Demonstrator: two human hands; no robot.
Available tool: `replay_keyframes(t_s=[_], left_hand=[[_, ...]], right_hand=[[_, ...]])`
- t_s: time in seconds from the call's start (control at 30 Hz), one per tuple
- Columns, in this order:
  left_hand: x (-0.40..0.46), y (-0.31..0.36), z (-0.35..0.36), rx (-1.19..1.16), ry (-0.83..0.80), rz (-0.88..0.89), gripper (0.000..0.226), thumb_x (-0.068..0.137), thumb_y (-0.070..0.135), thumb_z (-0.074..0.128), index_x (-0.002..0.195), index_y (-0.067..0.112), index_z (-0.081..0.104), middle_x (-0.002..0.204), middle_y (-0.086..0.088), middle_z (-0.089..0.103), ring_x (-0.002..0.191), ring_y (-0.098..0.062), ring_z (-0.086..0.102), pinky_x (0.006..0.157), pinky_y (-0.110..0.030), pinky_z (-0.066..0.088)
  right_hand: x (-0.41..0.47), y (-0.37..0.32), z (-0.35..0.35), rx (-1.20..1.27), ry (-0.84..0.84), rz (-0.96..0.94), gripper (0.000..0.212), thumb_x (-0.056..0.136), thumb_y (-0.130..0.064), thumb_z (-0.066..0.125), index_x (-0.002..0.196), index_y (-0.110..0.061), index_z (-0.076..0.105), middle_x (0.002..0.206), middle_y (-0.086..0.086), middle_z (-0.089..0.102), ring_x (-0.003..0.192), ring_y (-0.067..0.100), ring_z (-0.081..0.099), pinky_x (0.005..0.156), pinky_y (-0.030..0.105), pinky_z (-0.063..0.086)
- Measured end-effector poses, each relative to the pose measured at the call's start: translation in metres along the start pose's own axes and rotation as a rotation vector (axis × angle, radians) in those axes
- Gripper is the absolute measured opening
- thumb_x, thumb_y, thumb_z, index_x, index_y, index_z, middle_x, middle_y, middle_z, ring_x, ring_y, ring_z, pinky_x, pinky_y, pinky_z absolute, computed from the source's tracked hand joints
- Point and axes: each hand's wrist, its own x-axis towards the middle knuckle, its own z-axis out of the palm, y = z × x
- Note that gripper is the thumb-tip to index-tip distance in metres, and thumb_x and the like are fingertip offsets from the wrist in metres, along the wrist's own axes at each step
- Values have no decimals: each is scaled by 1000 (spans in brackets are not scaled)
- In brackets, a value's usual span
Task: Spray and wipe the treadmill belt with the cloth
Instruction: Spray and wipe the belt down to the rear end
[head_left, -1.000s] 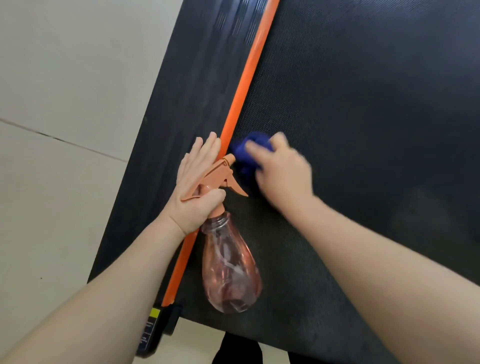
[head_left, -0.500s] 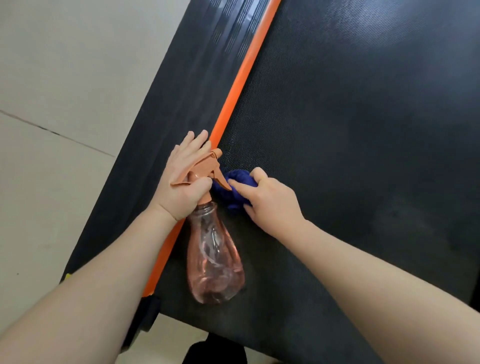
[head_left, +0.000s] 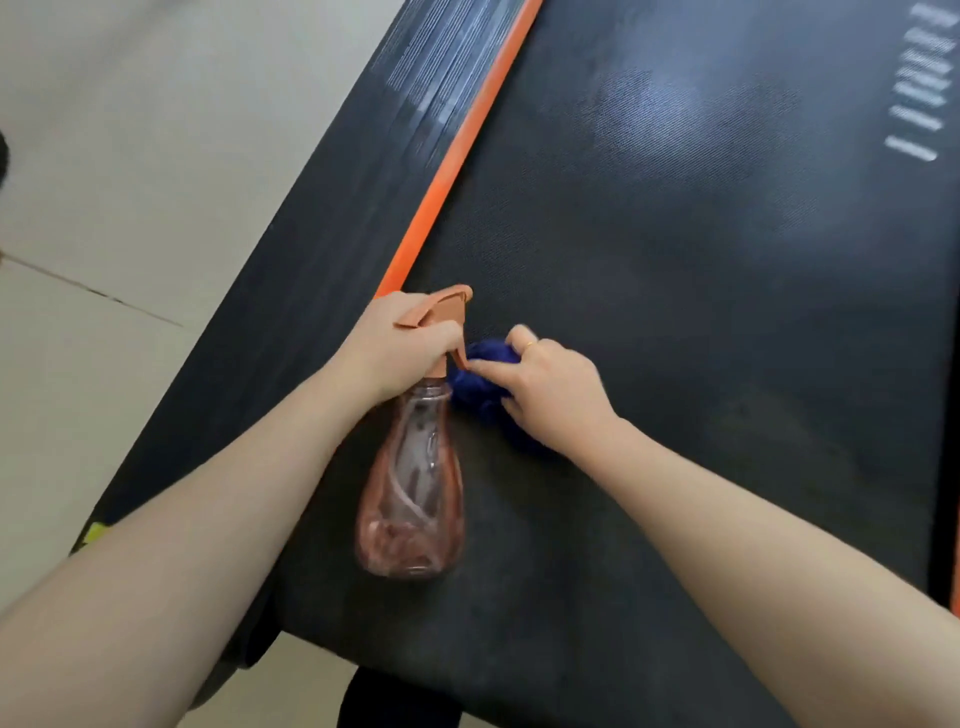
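Fingers of my left hand (head_left: 400, 348) curl round the neck and peach-orange trigger head of the clear pink teardrop-shaped plastic spray bottle (head_left: 413, 499), thumb side toward me; the bottle's body lies along the belt, its base pointing back at me. My right hand (head_left: 553, 392) bunches the dark blue crumpled cloth (head_left: 478, 376) under curled fingers and presses it onto the black textured treadmill belt (head_left: 701, 312). A thin ring shows on one finger. The cloth sits just beside the bottle's trigger, touching or nearly touching it; I cannot tell which.

Both hands work near the belt's left margin, where the long orange strip (head_left: 457, 161) runs diagonally up and away, with the black ribbed side rail (head_left: 332, 218) outside it and pale floor tiles (head_left: 130, 156) beyond. To the right of the cloth I see a broad stretch of bare belt reaching up to the row of white dash markings (head_left: 917, 78) at the top right. The belt's near edge crosses the bottom of the view below the bottle, and a sliver of orange shows at the far right edge.
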Motion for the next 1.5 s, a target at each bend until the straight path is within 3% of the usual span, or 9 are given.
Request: replay_keyframes(t_s=[0.17, 0.4, 0.6, 0.7, 0.87, 1.07, 1.27, 1.4, 1.5], left_hand=[[-4, 23, 30, -261, -220, -64, 44, 70, 16, 46, 110, 21, 62, 92, -7, 69, 84, -16, 68, 73, -24, 53], [-9, 40, 65, -67, -178, -131, 29, 83, 10, 52, 108, 6, 66, 83, -7, 68, 74, -15, 60, 59, -19, 46], [-18, 48, 79, 144, -279, -52, 37, 59, 28, 51, 89, 18, 72, 90, -9, 73, 78, -18, 63, 72, -31, 51], [-20, 53, 92, 222, -278, -43, 19, 58, 30, 54, 71, 32, 68, 89, -12, 72, 77, -25, 64, 74, -37, 55], [-26, 65, 113, 355, -291, 23, 49, 59, 37, 55, 94, 5, 65, 86, -20, 66, 61, -16, 49, 63, -32, 40], [-31, 73, 127, 444, -271, 105, 22, 80, 24, 59, 91, 5, 62, 72, -7, 57, 62, -19, 51, 61, -38, 45], [-36, 85, 170, 600, -455, 73, 16, 83, 22, 58, 93, 9, 60, 83, -1, 56, 70, -16, 52, 64, -29, 41], [-44, 99, 199, 597, -460, 91, 16, 83, 25, 58, 89, 10, 58, 84, -3, 56, 70, -19, 53, 64, -29, 42], [-50, 103, 217, 552, -417, 99, 14, 80, 22, 56, 79, 8, 58, 70, -2, 54, 59, -19, 49, 59, -27, 39]], right_hand=[[-8, 84, -22, -81, 88, 577, 41, 92, -25, 49, 131, -37, 48, 130, 12, 40, 97, 35, 52, 70, 36, 40], [-82, 62, -3, -54, 19, 105, 48, 76, -24, 70, 123, -31, 59, 99, 15, 54, 72, 35, 60, 52, 33, 42], [-94, 154, -18, -62, 141, 787, 47, 93, -24, 45, 136, -40, 42, 117, 13, 43, 93, 38, 54, 70, 36, 40], [-115, 125, -12, -54, 93, 638, 51, 88, -27, 51, 137, -38, 41, 117, 12, 44, 92, 38, 57, 71, 37, 45], [-146, 112, -6, -66, 50, 279, 52, 74, -27, 72, 124, -37, 58, 97, 12, 54, 70, 33, 61, 53, 34, 48], [-128, 186, -22, -49, 158, 790, 46, 91, -28, 48, 136, -38, 44, 124, 16, 43, 97, 40, 54, 75, 39, 44], [-206, 124, 3, 88, 60, 176, 45, 73, -35, 48, 114, -32, 65, 92, 6, 57, 62, 27, 60, 47, 27, 43], [-222, 162, -6, 243, 329, 770, 44, 81, -19, 57, 123, -34, 60, 107, 6, 52, 90, 31, 58, 72, 34, 45], [-243, 197, -18, 274, 379, 909, 46, 86, -15, 53, 128, -32, 56, 112, 7, 48, 100, 29, 52, 80, 33, 41]])
